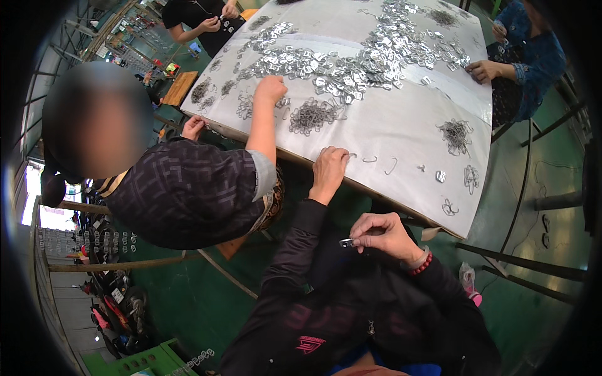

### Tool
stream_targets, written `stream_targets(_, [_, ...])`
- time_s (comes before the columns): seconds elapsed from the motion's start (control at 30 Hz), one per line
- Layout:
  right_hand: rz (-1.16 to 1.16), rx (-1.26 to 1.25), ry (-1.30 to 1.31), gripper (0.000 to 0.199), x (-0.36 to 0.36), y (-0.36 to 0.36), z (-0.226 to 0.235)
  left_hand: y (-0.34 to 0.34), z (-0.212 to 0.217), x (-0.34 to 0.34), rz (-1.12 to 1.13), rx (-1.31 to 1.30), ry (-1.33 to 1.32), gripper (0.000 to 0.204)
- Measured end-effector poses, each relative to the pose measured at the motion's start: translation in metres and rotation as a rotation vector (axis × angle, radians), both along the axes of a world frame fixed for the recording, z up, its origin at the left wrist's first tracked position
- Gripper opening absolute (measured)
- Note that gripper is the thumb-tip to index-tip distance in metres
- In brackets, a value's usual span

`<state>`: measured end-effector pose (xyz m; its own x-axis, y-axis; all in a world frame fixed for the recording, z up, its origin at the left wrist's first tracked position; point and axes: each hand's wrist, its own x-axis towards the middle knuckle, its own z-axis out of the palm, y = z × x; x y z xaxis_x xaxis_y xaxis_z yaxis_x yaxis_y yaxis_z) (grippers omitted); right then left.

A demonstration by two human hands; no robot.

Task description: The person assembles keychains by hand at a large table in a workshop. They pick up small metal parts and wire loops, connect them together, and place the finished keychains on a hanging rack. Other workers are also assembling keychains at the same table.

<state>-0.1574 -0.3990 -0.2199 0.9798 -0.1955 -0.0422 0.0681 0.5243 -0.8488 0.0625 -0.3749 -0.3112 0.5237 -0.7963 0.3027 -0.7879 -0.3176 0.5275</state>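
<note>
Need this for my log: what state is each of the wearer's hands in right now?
Left hand: fingers curled, tips at a bent wire hook; grip cannot be told.
Right hand: closed, pinching a small silver metal piece.

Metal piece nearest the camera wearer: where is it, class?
In the head view, the metal piece is below and right of centre, pinched in the wearer's right hand.

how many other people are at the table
3: one person left of the left hand, another person upper left, a third person upper right; more may be hidden.
</note>
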Motion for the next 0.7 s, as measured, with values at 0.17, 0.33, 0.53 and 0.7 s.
stream_targets(0.17, [0.012, 0.004, 0.026, 0.009, 0.000, -0.002, -0.008, -0.017, 0.010, 0.028, 0.058, -0.067, 0.044, 0.010])
stream_targets(0.33, [0.005, 0.001, 0.026, 0.010, 0.010, -0.007, -0.016, -0.062, 0.007, 0.069, 0.042, -0.028, -0.062, 0.009])
stream_targets(0.53, [-0.018, -0.003, 0.017, 0.009, 0.008, -0.014, -0.020, -0.070, -0.012, 0.083, 0.027, 0.012, -0.078, 0.006])
stream_targets(0.7, [-0.069, 0.005, 0.048, 0.009, 0.010, -0.017, -0.024, -0.044, -0.003, 0.098, 0.095, -0.091, -0.027, 0.012])
